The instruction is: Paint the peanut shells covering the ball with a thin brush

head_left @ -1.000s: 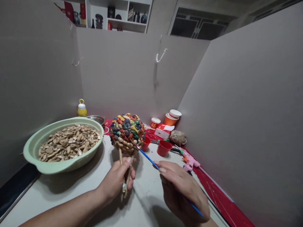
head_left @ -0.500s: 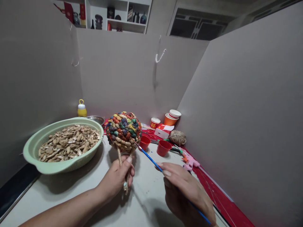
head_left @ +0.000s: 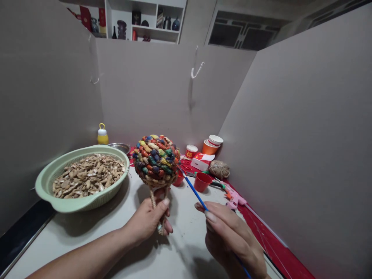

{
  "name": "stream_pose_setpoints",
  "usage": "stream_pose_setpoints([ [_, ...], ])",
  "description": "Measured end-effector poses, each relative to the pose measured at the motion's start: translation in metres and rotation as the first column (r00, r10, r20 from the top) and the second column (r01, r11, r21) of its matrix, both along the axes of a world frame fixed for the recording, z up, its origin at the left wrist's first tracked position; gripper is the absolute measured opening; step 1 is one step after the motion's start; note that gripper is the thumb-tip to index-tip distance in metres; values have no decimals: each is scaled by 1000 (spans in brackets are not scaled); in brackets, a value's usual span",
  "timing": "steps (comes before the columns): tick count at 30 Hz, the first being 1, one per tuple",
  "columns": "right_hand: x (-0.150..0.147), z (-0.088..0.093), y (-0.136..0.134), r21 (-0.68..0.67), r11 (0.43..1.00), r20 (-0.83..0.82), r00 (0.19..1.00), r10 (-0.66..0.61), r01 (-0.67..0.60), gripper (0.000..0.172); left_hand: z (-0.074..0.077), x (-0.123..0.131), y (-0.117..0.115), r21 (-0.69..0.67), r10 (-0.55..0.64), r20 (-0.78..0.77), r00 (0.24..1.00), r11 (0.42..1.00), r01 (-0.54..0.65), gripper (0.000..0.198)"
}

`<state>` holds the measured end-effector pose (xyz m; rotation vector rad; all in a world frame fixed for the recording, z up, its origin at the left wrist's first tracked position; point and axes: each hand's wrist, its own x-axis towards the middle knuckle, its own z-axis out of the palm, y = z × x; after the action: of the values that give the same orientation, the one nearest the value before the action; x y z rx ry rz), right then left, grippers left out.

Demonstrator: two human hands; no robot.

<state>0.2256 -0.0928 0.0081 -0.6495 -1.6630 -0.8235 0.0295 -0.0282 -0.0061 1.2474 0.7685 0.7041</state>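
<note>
Tip of the paintbrush (head_left: 194, 190) shifts outward to the edge of the shell-covered ball (head_left: 157, 161), right of the basin (head_left: 52, 200); left hand (head_left: 149, 217) encloses the ball's stalks (head_left: 152, 198), right hand (head_left: 234, 234) pinches the handle. Light, steadied strokes seem best.

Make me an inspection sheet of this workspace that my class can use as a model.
Surface: white tabletop, some dark specks; red covering along the right.
Job's things: multicoloured peanut-shell ball on twine-wrapped stems; blue brush, tip at the ball's right side, contact unclear.
Clutter: green basket of peanut shells at left; red cups, twine bundle and pink glue gun at right.
Hands: left hand grips the stems; right hand holds the brush.
Cables: none identifiable for certain.
Surroundings: grey panels on three sides; white shelves beyond.
</note>
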Motion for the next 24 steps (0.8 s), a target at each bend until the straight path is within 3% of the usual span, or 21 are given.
stream_pose_setpoints([
  [5, 5, -1, 0, 21, 1000, 14, 1000, 20, -20, 45, -8, 0, 0, 89, -7, -14, 1000, 996, 8, 69],
  [9, 7, -1, 1, 29, 999, -15, 999, 31, -31, 50, -11, 1, 1, 84, -38, 3, 999, 996, 37, 65],
  [13, 8, -1, -1, 36, 998, -18, 998, 52, -51, 42, -10, 1, 1, 91, -64, 5, 998, 994, 63, 62],
  [20, 5, 3, 0, -14, 982, -37, 982, 187, -187, 41, -9, -1, 4, 171, 57, -37, 998, 984, -49, 55],
  [24, 6, -2, 0, -13, 982, -54, 980, 190, -191, 45, -3, -2, 0, 241, 114, -43, 993, 965, -101, 46],
])
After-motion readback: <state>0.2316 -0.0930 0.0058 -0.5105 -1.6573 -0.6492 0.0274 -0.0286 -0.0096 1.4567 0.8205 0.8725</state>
